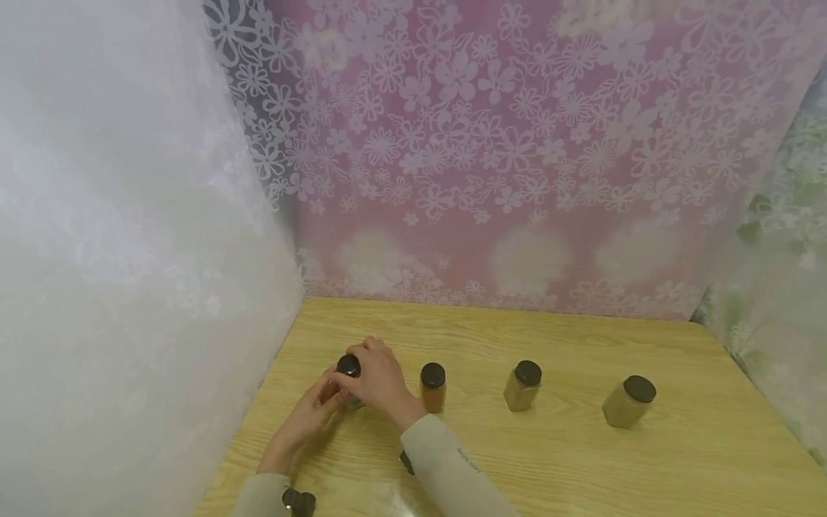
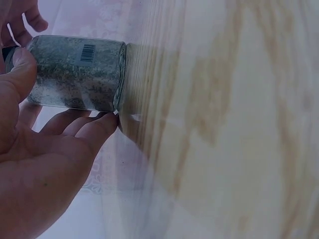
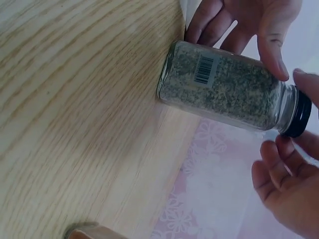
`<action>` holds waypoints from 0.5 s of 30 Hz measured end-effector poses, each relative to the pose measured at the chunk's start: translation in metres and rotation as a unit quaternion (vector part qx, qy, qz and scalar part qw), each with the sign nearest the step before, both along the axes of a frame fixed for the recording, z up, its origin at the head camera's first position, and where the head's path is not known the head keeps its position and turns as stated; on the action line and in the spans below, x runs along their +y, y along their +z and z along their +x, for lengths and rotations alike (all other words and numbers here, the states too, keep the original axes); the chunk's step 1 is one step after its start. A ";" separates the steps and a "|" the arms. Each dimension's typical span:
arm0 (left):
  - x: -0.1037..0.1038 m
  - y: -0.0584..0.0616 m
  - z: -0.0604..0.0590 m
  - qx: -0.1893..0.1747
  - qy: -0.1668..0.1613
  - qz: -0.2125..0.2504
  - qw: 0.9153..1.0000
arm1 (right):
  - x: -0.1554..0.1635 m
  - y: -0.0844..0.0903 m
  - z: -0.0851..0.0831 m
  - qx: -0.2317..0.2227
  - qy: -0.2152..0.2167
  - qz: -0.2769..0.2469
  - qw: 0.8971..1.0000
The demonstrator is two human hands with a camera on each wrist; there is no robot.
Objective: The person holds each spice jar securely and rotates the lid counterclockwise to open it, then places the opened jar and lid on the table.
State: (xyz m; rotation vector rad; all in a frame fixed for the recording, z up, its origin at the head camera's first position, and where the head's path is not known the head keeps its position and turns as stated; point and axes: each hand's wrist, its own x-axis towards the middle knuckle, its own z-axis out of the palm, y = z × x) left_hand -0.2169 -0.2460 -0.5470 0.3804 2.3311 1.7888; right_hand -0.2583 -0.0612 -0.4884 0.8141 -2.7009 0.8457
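A clear glass spice jar (image 3: 224,84) filled with green-grey dried flakes stands upright at the table's left side, a barcode on its face. My left hand (image 1: 304,424) holds the jar's body, with the thumb near its shoulder and the fingers along the far side in the right wrist view. At the top, my right hand (image 1: 384,380) grips the black cap (image 3: 300,114) between thumb and fingers. The cap sits on the jar's neck. In the left wrist view the jar (image 2: 77,74) has its base at the wooden surface.
To the right, in a loose row, stand an orange-brown jar (image 1: 433,393), a greenish-tan jar (image 1: 520,391) and another tan jar (image 1: 625,406), all black-capped. The wooden table (image 1: 549,467) meets a pink floral backdrop (image 1: 452,179) behind and a white curtain (image 1: 129,251) on the left.
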 end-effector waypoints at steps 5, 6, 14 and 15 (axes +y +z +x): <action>0.001 0.000 0.001 -0.008 0.022 -0.009 1.000 | 0.002 0.001 -0.001 0.022 0.031 0.007 0.999; 0.001 0.000 0.002 -0.009 0.023 -0.009 1.000 | 0.002 0.001 -0.001 0.025 0.034 0.009 0.999; 0.000 -0.001 0.001 0.001 0.010 -0.009 1.000 | 0.001 0.002 0.000 0.015 -0.006 0.041 0.999; 0.000 -0.001 0.001 0.002 0.008 -0.009 1.000 | 0.001 0.002 0.000 0.011 -0.013 0.041 0.999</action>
